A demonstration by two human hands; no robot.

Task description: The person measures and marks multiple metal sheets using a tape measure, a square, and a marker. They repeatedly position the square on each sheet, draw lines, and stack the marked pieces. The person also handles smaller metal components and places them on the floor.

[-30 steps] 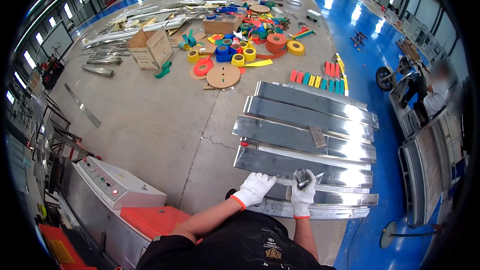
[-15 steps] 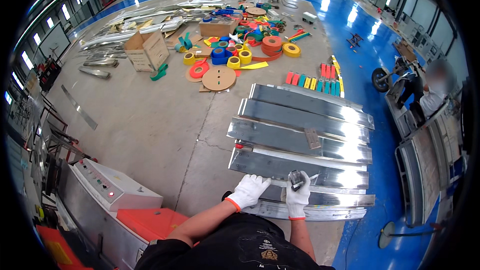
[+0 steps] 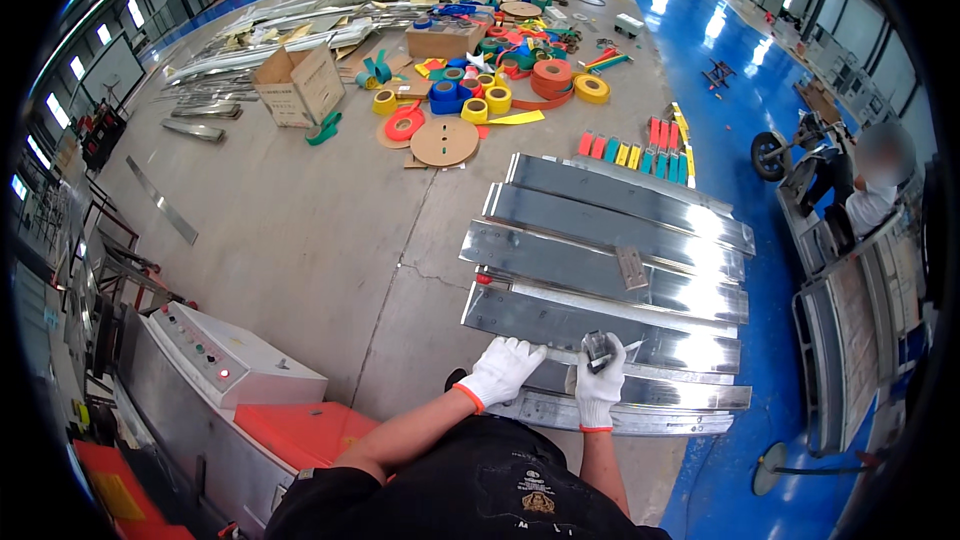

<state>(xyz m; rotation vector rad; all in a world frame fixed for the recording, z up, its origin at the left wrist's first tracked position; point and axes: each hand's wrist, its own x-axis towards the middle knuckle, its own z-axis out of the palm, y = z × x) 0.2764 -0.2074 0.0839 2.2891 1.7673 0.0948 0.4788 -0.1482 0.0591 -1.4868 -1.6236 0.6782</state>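
Several long grey metal strips [image 3: 600, 254] lie side by side before me, slightly overlapping. My left hand [image 3: 503, 370], in a white glove with an orange cuff, has its fingers curled over the left end of a near strip [image 3: 560, 376]. My right hand [image 3: 599, 390], gloved the same way, is closed round a small dark, shiny block-shaped tool [image 3: 599, 351] above the near strips. The tool's exact kind is too small to make out. A short flat metal piece [image 3: 631, 268] rests across the middle strips, and a small red object [image 3: 484, 279] sits by their left ends.
A control box [image 3: 215, 360] on a metal machine with a red cover [image 3: 310, 428] stands at my left. Beyond the strips are coloured webbing rolls [image 3: 448, 100], a cardboard box [image 3: 300, 86] and heaped metal profiles [image 3: 270, 45]. A person [image 3: 868, 185] sits at the right, near a wheeled vehicle [image 3: 770, 155].
The view has shifted slightly, so the far things sit a little lower and further right. Both hands keep nearly the same place on and above the strips.
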